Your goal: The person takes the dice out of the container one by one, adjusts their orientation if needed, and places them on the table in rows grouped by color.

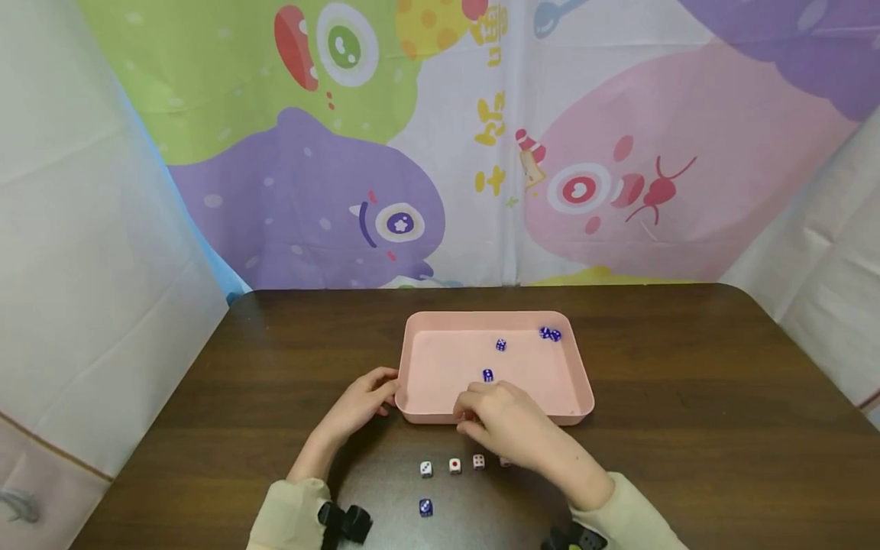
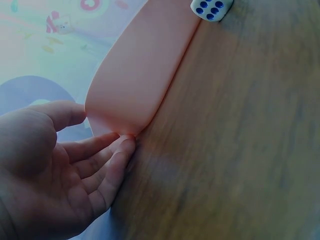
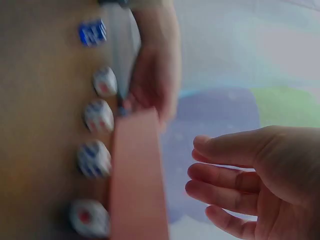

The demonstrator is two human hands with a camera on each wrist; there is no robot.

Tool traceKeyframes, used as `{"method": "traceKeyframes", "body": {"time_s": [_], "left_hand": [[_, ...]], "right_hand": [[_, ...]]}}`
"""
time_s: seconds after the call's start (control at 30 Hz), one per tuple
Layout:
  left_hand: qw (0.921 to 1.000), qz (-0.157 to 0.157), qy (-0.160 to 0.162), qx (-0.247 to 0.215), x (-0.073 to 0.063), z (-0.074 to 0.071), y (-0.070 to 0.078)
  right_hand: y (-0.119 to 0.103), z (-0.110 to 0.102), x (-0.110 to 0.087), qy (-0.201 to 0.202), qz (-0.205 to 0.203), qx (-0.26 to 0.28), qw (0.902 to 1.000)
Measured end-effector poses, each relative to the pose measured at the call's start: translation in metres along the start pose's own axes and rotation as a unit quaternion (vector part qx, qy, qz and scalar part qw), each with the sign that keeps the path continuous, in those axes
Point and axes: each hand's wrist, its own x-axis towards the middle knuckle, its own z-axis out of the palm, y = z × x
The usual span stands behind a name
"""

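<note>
My left hand [image 1: 362, 401] holds the left end of a shallow pink tray [image 1: 440, 325], its thumb at the rim and its fingers against the outer wall in the left wrist view. Over the tray's front edge hovers my right hand [image 1: 505, 420], fingers loosely bent, with nothing between thumb and fingers [image 3: 220, 195] in the right wrist view. Just beyond those fingers a blue die [image 1: 488, 375] lies in the tray. Another blue die [image 1: 501, 345] lies farther back, and two blue dice [image 1: 550, 334] sit together near the back right corner.
In front of the tray runs a row of several white dice, among them one with a red pip [image 1: 454, 466]; my right hand partly covers the rightmost. A blue die [image 1: 426, 507] lies nearer, before the leftmost white die [image 1: 426, 469]. A printed cloth [image 1: 481, 229] hangs behind the table.
</note>
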Motion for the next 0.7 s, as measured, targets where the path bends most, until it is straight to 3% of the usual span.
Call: {"method": "traceKeyframes", "body": {"time_s": [0.17, 0.3, 0.53, 0.7], "left_hand": [[0.9999, 0.012, -0.003, -0.009, -0.001, 0.0, 0.001], [0.999, 0.041, -0.005, -0.014, -0.002, -0.002, -0.001], [0.9999, 0.005, -0.007, -0.007, 0.0, -0.001, 0.0], [0.9999, -0.002, -0.003, -0.01, 0.002, 0.0, -0.001]], "right_hand": [[0.019, -0.012, 0.005, 0.024, 0.032, -0.019, 0.999], [0.033, -0.012, 0.009, 0.031, 0.044, -0.025, 0.9983], [0.048, -0.005, 0.014, 0.014, 0.074, -0.024, 0.9969], [0.057, 0.003, 0.017, -0.002, 0.094, -0.023, 0.9953]]}}
